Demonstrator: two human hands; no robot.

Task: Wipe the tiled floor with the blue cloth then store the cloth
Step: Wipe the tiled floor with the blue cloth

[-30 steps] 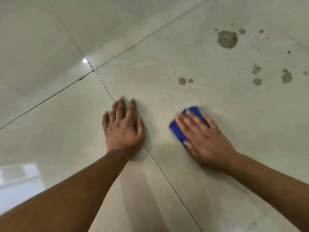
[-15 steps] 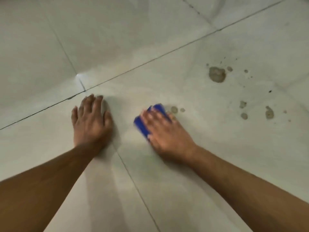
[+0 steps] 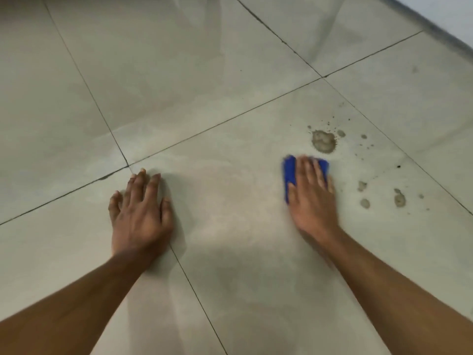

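A folded blue cloth lies flat on the pale tiled floor. My right hand presses on top of it with straight fingers and covers most of it. Only the cloth's left strip and far corners show. Just beyond the cloth is a large brown dirt spot, and smaller spots lie to the right. My left hand rests flat on the floor with spread fingers, near a grout crossing.
Dark grout lines divide the large tiles. A wall base runs along the far right corner. Fine specks are scattered around the big spot.
My right hand has slid the cloth to the right and away from my left hand, up to the big spot. Two small spots near the cloth are gone. The view has tilted up.
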